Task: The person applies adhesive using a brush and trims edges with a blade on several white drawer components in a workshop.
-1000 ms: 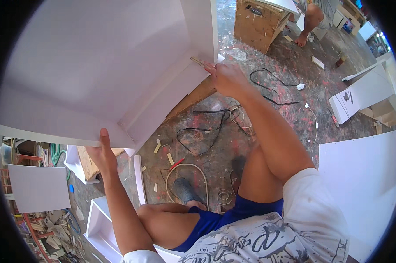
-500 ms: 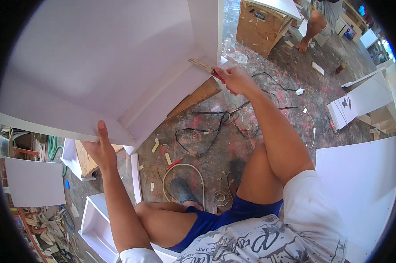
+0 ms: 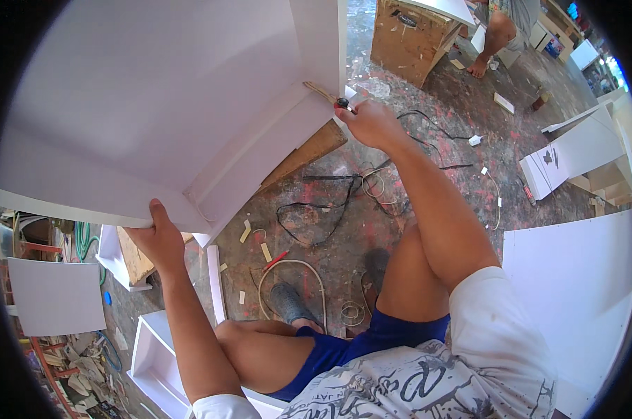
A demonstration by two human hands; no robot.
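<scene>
A large white cabinet shell (image 3: 155,105) fills the upper left, tilted, with a raised strip along its inner lower edge. My left hand (image 3: 159,241) grips its near rim, thumb over the top, fingers hidden underneath. At the far corner my right hand (image 3: 372,124) is closed around a slim red and black handled tool (image 3: 321,91). The tool's narrow tan end touches or hovers just over the inside corner; its exact kind cannot be made out. A bare wooden block (image 3: 305,155) lies under the cabinet's right edge.
Black cables (image 3: 316,216) and a pale looped cord (image 3: 323,279) lie on the stained floor near my feet. White panels (image 3: 571,293) stand at the right. A wooden box (image 3: 407,45) and a seated person's leg (image 3: 496,43) are at the far right. Another white cabinet piece (image 3: 155,356) sits lower left.
My right hand has turned at the wrist, tilting the tool's handle and bringing its black end into view. The scene has shifted slightly left; my left hand keeps its grip.
</scene>
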